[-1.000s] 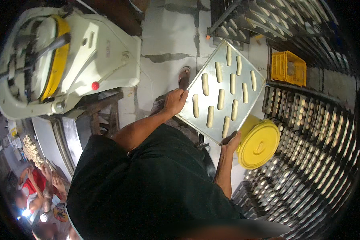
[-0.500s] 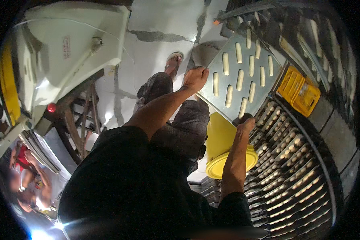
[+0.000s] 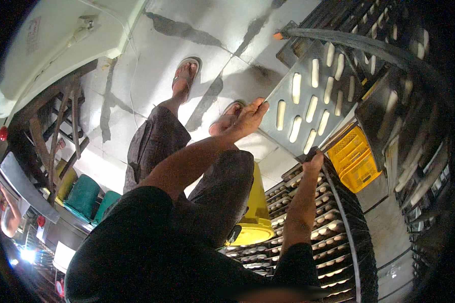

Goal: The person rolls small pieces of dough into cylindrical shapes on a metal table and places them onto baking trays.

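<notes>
A metal tray (image 3: 294, 143) bearing several pale dough sticks (image 3: 311, 107) slants across the upper right, its far part among the dark rack bars. My left hand (image 3: 249, 117) grips the tray's near left corner, and my right hand (image 3: 312, 159) is closed on its lower edge. Below the tray is a yellow lidded bucket (image 3: 249, 227), partly behind my leg.
Tray racks of dough pieces (image 3: 333, 242) fill the right and lower right, around a yellow crate (image 3: 353, 161). A white machine (image 3: 45, 55), wooden stand (image 3: 53, 141) and green buckets (image 3: 82, 199) are at left. A co-worker's arm (image 3: 9, 217) shows at far left. My sandalled feet (image 3: 186, 73) stand on tiles.
I have moved forward and turned toward the upper rack. The tray, still in both hands, now reaches among the rack bars. The machine has slid toward the upper left of view; green buckets have appeared.
</notes>
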`<state>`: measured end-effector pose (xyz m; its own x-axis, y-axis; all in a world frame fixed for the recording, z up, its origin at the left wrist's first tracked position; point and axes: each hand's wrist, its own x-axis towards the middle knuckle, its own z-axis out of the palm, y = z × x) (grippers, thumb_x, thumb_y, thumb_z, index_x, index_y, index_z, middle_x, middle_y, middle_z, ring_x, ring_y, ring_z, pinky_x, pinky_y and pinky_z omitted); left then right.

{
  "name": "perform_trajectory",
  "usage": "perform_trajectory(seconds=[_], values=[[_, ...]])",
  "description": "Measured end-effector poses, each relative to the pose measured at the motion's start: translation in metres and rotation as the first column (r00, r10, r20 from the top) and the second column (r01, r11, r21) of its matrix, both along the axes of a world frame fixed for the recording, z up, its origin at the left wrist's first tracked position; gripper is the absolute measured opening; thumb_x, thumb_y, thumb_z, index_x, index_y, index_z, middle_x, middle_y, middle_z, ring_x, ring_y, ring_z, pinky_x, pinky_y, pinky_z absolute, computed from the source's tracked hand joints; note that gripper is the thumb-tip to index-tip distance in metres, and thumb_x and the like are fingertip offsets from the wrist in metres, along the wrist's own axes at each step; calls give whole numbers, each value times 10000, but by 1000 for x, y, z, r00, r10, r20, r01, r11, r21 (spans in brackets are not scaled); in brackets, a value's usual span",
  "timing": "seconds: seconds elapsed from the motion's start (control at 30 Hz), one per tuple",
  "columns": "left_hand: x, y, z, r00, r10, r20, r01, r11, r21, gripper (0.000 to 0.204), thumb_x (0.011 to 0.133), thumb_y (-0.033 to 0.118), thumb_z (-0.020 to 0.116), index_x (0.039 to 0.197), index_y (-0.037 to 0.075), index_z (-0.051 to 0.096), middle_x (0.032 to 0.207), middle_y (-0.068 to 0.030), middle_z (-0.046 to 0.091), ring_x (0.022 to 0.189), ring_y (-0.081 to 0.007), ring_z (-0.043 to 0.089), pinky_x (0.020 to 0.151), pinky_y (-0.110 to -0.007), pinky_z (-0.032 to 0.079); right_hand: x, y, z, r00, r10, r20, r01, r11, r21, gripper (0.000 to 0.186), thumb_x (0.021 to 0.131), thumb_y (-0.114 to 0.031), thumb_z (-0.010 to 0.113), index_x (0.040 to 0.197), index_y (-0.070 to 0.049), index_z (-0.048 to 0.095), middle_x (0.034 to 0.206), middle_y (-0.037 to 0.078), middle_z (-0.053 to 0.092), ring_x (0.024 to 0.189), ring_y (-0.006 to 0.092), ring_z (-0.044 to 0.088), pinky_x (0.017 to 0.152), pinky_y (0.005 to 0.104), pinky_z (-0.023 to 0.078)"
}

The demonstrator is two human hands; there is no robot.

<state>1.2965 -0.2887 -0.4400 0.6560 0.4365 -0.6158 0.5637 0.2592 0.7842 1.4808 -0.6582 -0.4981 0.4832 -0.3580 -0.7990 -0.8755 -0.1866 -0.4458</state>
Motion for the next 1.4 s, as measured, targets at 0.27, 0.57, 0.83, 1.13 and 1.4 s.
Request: perform_trajectory(seconds=[0.27,0.57,0.83,1.13,1.4], values=[[72,-32,-97,959,264,102,-277,950,145,320,1086,340,518,1100,28,587,915,-250,624,833,-427,613,776,-499,496,109,15,-46,978,-72,-195,53,994,-100,365,1000,-462,501,1217,-200,635,1316,57,630,1222,311,555,948,652,402],[206,37,-148,797,604,-10,-592,778,-211,525,1005,495,517,1153,-1,599,983,-185,652,943,-326,619,892,-463,476,155,112,-18,972,86,220,-111,988,104,708,1041,-458,510,1629,-172,237,1667,99,268,1503,325,293,1194,614,238],[263,66,-152,467,881,69,-745,435,-506,371,958,368,553,1110,30,569,1014,-69,568,938,-212,527,883,-378,439,129,185,-41,966,-240,-91,257,907,334,779,996,-414,604,1590,-42,266,1533,285,415,1374,446,486,1186,569,363],[27,89,-131,957,222,-184,-274,902,-335,277,1058,209,543,1264,60,652,1190,-85,690,1026,-244,653,896,-338,530,87,197,-91,944,153,294,-258,896,362,577,1043,-301,522,1528,-26,371,1469,212,526,1365,398,513,1147,564,415],[-7,109,-49,966,-257,0,257,966,-5,370,969,258,681,1224,0,612,1108,-223,701,1008,-358,718,889,-431,568,61,277,-205,999,-18,29,3,893,451,615,1054,-330,439,1564,-15,302,1645,182,321,1514,400,310,1240,631,231]])
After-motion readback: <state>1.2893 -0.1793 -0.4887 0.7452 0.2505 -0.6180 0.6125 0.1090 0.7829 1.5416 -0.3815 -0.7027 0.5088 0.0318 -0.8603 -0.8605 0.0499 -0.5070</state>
